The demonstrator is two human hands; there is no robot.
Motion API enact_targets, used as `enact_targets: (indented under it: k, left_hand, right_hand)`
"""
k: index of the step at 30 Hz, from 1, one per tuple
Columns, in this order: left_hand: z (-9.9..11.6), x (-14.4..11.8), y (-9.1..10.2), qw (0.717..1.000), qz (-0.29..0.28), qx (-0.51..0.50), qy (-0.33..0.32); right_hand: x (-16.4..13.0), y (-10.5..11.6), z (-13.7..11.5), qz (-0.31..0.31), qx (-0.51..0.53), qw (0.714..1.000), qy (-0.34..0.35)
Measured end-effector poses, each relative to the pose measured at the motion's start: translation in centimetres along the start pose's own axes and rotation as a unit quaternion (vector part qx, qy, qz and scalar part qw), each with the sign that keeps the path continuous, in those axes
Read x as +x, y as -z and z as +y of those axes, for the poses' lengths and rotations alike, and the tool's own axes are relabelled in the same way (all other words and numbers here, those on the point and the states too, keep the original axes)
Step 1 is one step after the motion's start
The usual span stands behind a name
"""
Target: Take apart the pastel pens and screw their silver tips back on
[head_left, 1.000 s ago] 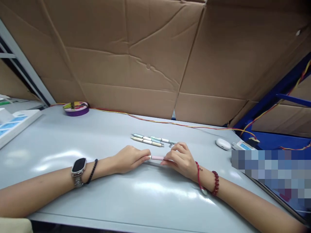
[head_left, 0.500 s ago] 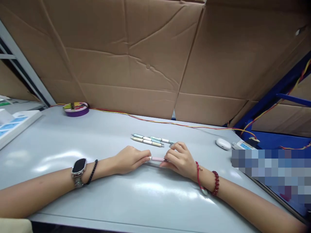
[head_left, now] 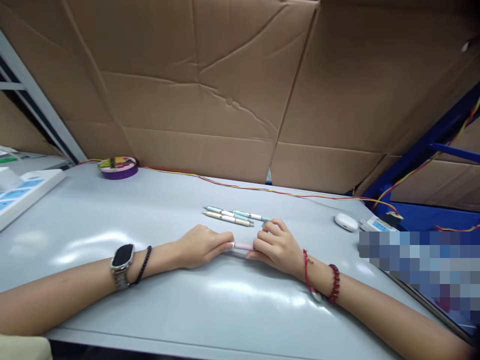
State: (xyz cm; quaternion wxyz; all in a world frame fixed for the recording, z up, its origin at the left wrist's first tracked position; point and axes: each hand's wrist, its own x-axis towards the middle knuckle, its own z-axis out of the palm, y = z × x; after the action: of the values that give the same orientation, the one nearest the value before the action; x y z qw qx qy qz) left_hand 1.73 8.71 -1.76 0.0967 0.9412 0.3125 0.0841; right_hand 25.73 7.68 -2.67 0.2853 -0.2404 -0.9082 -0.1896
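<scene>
A pink and white pen (head_left: 243, 246) lies level between my two hands, just above the table (head_left: 180, 305). My left hand (head_left: 204, 246) is closed on its white end, which the fingers mostly cover. At the pink end, my right hand (head_left: 275, 247) pinches it with thumb and fingertips, hiding the tip. Just beyond the hands three pens lie side by side: a cream and white pen (head_left: 228, 218), a blue and white pen (head_left: 219, 210) and a green and white pen (head_left: 250, 215). The right fingers partly cover the green one's end.
A round purple box (head_left: 119, 173) sits at the back left. Red and yellow wires (head_left: 232, 187) run along the cardboard wall (head_left: 202, 110). A white earbud case (head_left: 346, 222) lies at right, beside a power strip (head_left: 378, 224). Another white power strip (head_left: 30, 192) stands at far left.
My right fingers have closed a little further over the pink end of the pen, so its dark part no longer shows. The left hand holds still.
</scene>
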Motion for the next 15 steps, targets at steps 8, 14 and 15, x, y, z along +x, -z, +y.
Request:
enact_targets:
  k: [8, 14, 15]
  left_hand:
    - [0.34, -0.05, 0.14, 1.000, 0.024, -0.010, -0.007]
    - [0.21, -0.21, 0.11, 0.997, 0.046, -0.015, -0.060]
    - [0.14, -0.27, 0.11, 0.995, 0.047, -0.015, -0.082]
  right_hand:
    - [-0.13, -0.28, 0.09, -0.034, 0.111, 0.992, -0.051]
    - [0.04, 0.24, 0.12, -0.051, 0.237, 0.953, -0.182]
    - [0.12, 0.42, -0.08, -0.050, 0.261, 0.939, -0.218]
